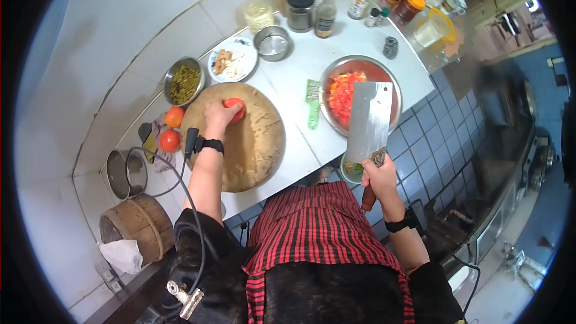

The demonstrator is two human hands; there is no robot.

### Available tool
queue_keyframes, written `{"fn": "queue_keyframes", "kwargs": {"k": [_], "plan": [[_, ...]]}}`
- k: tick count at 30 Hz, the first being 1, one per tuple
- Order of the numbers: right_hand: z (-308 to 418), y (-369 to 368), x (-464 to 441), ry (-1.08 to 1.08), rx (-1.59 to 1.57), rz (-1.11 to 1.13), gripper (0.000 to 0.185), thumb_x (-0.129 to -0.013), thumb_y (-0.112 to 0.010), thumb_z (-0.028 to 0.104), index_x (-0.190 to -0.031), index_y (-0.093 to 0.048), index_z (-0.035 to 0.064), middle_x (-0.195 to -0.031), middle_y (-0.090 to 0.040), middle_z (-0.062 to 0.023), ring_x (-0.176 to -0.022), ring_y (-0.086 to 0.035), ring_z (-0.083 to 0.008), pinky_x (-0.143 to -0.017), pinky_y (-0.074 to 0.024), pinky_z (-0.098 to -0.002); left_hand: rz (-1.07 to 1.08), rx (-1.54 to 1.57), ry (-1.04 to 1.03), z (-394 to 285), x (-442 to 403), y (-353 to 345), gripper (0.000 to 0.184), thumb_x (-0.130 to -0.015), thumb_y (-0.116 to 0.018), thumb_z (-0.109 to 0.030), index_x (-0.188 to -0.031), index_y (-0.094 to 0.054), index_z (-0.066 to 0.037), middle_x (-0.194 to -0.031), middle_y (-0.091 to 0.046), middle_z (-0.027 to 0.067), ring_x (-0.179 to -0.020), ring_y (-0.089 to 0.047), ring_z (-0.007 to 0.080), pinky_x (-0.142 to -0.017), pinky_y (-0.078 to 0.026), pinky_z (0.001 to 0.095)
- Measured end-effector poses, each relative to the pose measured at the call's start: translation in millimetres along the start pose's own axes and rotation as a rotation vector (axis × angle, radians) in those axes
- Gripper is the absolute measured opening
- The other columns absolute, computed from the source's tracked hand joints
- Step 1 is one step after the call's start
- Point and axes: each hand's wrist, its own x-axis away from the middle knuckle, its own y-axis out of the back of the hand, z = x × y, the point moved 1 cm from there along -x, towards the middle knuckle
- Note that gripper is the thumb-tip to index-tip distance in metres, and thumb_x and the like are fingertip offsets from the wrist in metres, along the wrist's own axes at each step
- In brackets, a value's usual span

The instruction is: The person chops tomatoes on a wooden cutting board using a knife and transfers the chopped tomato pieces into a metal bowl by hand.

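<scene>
My left hand is closed around a red tomato on the upper part of the round wooden chopping board. A cleaver is raised in my right hand, its broad blade pointing away from me above the near side of a metal bowl. Chopped red tomato lies in that bowl, partly hidden behind the blade. Two whole tomatoes, one orange-red and one red, rest just left of the board.
A green grater lies between board and bowl. Behind are a bowl of green pieces, a plate with ginger and garlic, an empty metal bowl and several bottles and jars. A wooden bucket stands at left.
</scene>
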Motion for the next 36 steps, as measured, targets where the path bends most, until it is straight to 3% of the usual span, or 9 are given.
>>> {"fn": "queue_keyframes", "kwargs": {"k": [5,9,11,12,15,22,29,35,36], "plan": [[3,-82,7,0.086,0.065,0.170,0.010,-0.090,-0.061,0.007,-0.090,-0.054,-0.0006,-0.057,-0.055,-0.0023,-0.043,-0.053,-0.0113,-0.042,-0.0421,-0.0257,-0.307,0.097,-0.203,22,14,-34,0.057,-0.070,-0.082,-0.034,-0.116,-0.064,-0.005,-0.099,-0.069,0.0202,-0.099,-0.064,0.0374,-0.090,-0.052,0.0439],[24,-150,19,0.067,0.224,0.260,0.017,-0.093,-0.061,0.012,-0.100,-0.059,-0.0023,-0.060,-0.058,-0.0039,-0.046,-0.055,-0.0123,-0.046,-0.0473,-0.0289,-0.157,0.314,-0.178,43,30,-45,0.052,-0.070,-0.083,-0.029,-0.112,-0.062,-0.005,-0.097,-0.070,0.0152,-0.089,-0.068,0.0314,-0.080,-0.054,0.0393],[29,-174,26,0.304,0.479,0.364,0.022,-0.094,-0.059,0.016,-0.105,-0.060,-0.0038,-0.060,-0.060,-0.0089,-0.048,-0.060,-0.0172,-0.051,-0.0500,-0.0329,-0.025,0.592,-0.115,75,34,-63,0.047,-0.073,-0.083,-0.027,-0.108,-0.063,-0.004,-0.096,-0.071,0.0109,-0.086,-0.069,0.0223,-0.077,-0.055,0.0351],[32,-185,28,0.380,0.656,0.399,0.024,-0.094,-0.059,0.020,-0.103,-0.059,-0.0022,-0.062,-0.061,-0.0177,-0.058,-0.066,-0.0303,-0.058,-0.0520,-0.0421,0.042,0.593,-0.086,88,42,-61,0.039,-0.075,-0.079,-0.023,-0.104,-0.067,0.000,-0.096,-0.072,0.0163,-0.089,-0.070,0.0251,-0.080,-0.055,0.0368],[7,-222,26,0.682,0.952,0.392,0.023,-0.093,-0.060,0.023,-0.098,-0.058,0.0006,-0.067,-0.062,-0.0242,-0.069,-0.065,-0.0413,-0.063,-0.0503,-0.0510,0.097,0.798,-0.125,124,68,-57,0.038,-0.080,-0.075,-0.022,-0.109,-0.069,0.002,-0.096,-0.073,0.0172,-0.087,-0.071,0.0256,-0.080,-0.055,0.0363],[-8,-266,35,0.557,1.055,0.414,0.021,-0.093,-0.060,0.022,-0.093,-0.055,0.0010,-0.071,-0.062,-0.0279,-0.073,-0.062,-0.0483,-0.066,-0.0491,-0.0554,-0.079,0.731,-0.118,141,74,-75,0.042,-0.083,-0.071,-0.030,-0.113,-0.070,0.000,-0.100,-0.068,0.0253,-0.096,-0.065,0.0387,-0.089,-0.051,0.0424],[-21,-289,23,0.475,1.172,0.412,0.022,-0.092,-0.059,0.020,-0.093,-0.058,-0.0022,-0.072,-0.063,-0.0292,-0.073,-0.064,-0.0485,-0.068,-0.0513,-0.0547,-0.159,0.734,-0.071,133,89,-69,0.044,-0.084,-0.071,-0.028,-0.119,-0.069,-0.002,-0.101,-0.061,0.0245,-0.097,-0.062,0.0385,-0.090,-0.050,0.0417],[-38,-317,-4,0.537,1.075,0.388,0.024,-0.092,-0.059,0.021,-0.089,-0.061,-0.0028,-0.073,-0.063,-0.0297,-0.073,-0.064,-0.0483,-0.068,-0.0507,-0.0541,-0.228,0.695,-0.125,139,95,-84,0.041,-0.084,-0.074,-0.019,-0.118,-0.065,0.002,-0.096,-0.064,0.0179,-0.091,-0.064,0.0301,-0.086,-0.051,0.0374],[-30,-312,-3,0.565,1.039,0.406,0.023,-0.092,-0.060,0.020,-0.091,-0.060,-0.0027,-0.074,-0.063,-0.0291,-0.074,-0.064,-0.0478,-0.068,-0.0500,-0.0541,-0.219,0.860,-0.066,141,92,-88,0.040,-0.081,-0.075,-0.018,-0.115,-0.066,0.002,-0.096,-0.064,0.0177,-0.089,-0.064,0.0298,-0.084,-0.052,0.0381]]}}
